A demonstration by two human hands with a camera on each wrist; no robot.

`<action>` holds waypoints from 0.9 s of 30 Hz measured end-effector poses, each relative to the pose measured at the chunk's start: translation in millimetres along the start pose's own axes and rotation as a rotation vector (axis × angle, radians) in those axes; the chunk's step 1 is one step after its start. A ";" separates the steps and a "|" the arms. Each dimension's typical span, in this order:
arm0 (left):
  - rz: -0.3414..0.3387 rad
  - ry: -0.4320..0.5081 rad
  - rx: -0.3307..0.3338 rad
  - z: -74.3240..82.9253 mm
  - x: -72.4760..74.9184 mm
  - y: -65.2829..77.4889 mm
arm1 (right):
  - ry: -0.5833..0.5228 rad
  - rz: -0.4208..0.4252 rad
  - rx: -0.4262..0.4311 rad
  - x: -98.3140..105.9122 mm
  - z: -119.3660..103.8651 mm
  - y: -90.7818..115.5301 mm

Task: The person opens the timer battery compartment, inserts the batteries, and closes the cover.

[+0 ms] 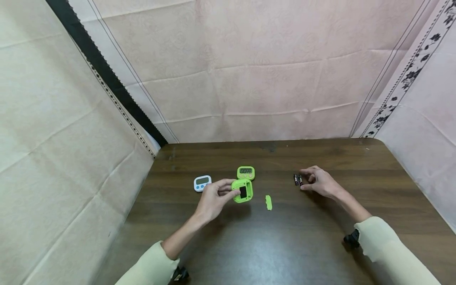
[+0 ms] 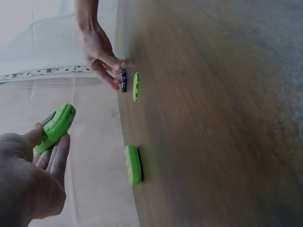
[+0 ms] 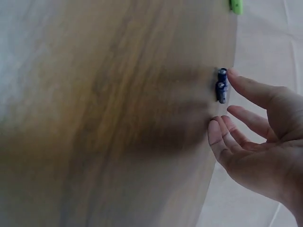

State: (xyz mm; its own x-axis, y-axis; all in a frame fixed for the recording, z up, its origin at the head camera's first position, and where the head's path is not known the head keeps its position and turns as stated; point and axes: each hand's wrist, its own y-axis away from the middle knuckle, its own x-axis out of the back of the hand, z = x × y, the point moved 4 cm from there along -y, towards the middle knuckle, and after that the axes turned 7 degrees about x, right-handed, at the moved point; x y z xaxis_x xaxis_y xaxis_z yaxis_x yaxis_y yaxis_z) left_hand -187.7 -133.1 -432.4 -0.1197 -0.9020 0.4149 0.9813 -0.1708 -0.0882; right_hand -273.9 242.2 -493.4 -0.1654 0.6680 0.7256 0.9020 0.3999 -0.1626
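"Where are you seeing the timer?"

"I'm watching the left hand (image 1: 213, 197) pinching a green timer (image 1: 242, 190) between thumb and fingers, holding it above the table (image 1: 278, 245). A dark square patch on it is facing my head camera."

"And the right hand (image 1: 322, 183)?"

"Its thumb and fingers are standing parted around two dark batteries (image 1: 300, 180), which are lying side by side on the wood. I'm not seeing a closed grip on them; whether one fingertip is touching, I can't tell."

"Are you reading any labels?"

"The batteries are showing pale markings, too small for me to read. Just beyond the held timer, a second green timer (image 1: 246, 171) is resting on the table, its display showing what I'm reading as 00:00."

"What else is lying there?"

"A thin green strip (image 1: 268, 202) is lying between the hands. A white-and-blue timer (image 1: 202, 183) is sitting near the left hand's fingers, its grey screen too small for me to make out. Farther out, pale cloth (image 1: 249, 59) is hanging behind the table, and a dark floral border (image 1: 413, 75) is running down its right side."
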 end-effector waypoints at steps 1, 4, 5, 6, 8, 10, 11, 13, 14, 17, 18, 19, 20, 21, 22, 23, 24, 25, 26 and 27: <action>-0.001 0.000 0.000 0.1 0.0 0.0 | 0.005 -0.006 0.005 -1.2 0.5 -0.8; -0.005 -0.004 0.000 0.7 -0.2 -0.6 | 0.023 -0.011 0.015 -4.3 0.6 -3.1; -0.006 -0.005 0.001 0.9 -0.1 -0.7 | 0.030 -0.009 0.016 -5.1 0.3 -3.6; -0.007 -0.005 0.003 1.0 -0.2 -0.8 | 0.035 -0.008 0.017 -5.7 -0.2 -4.2; -0.008 -0.002 0.006 1.8 0.2 -0.4 | 0.052 -0.004 0.017 -6.6 -0.9 -5.1; -0.008 -0.001 0.006 2.0 0.6 0.0 | 0.062 0.006 0.014 -6.8 -0.7 -5.7; -0.007 -0.002 0.005 2.0 0.6 0.3 | 0.065 0.009 0.012 -6.7 -0.1 -6.1; -0.004 -0.003 0.003 1.2 0.4 0.8 | 0.059 0.017 -0.001 -5.5 1.1 -5.8; -0.003 -0.002 0.003 0.2 0.2 1.1 | 0.050 0.021 -0.006 -4.4 1.5 -5.0; -0.003 0.006 0.007 -1.8 -0.6 1.8 | -0.013 0.033 -0.034 -1.4 2.4 -2.4; -0.004 0.009 0.009 -2.3 -1.0 1.9 | -0.045 0.041 -0.047 -0.3 2.3 -1.2; -0.006 0.011 0.010 -2.7 -1.3 1.7 | -0.082 0.051 -0.059 0.5 2.0 -0.2; -0.007 0.012 0.013 -2.8 -1.6 1.3 | -0.117 0.062 -0.070 1.5 1.4 0.7; -0.008 0.012 0.016 -2.7 -1.8 0.6 | -0.161 0.076 -0.082 2.1 0.4 1.3; -0.008 0.011 0.019 -2.7 -2.1 -0.1 | -0.203 0.090 -0.089 2.9 -1.1 2.0; -0.009 0.012 0.021 -2.6 -2.4 -1.0 | -0.242 0.104 -0.097 3.6 -3.2 2.6; -0.009 0.012 0.024 -2.5 -2.8 -2.1 | -0.272 0.117 -0.102 4.6 -5.7 3.4; -0.010 0.014 0.023 -2.6 -3.2 -3.2 | -0.307 0.130 -0.106 5.4 -9.1 4.1; -0.011 0.017 0.024 -2.5 -3.5 -4.1 | -0.337 0.140 -0.105 6.2 -13.4 4.8; -0.012 0.025 0.029 -2.7 -4.0 -5.2 | -0.370 0.145 -0.105 6.7 -18.3 5.7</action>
State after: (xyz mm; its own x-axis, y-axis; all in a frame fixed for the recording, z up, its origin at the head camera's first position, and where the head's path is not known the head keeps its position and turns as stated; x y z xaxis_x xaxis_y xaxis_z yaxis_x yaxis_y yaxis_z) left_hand -192.8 -129.7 -436.1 -0.1350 -0.9095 0.3933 0.9837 -0.1707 -0.0569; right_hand -262.5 237.5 -477.2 -0.1486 0.9010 0.4077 0.9592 0.2316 -0.1622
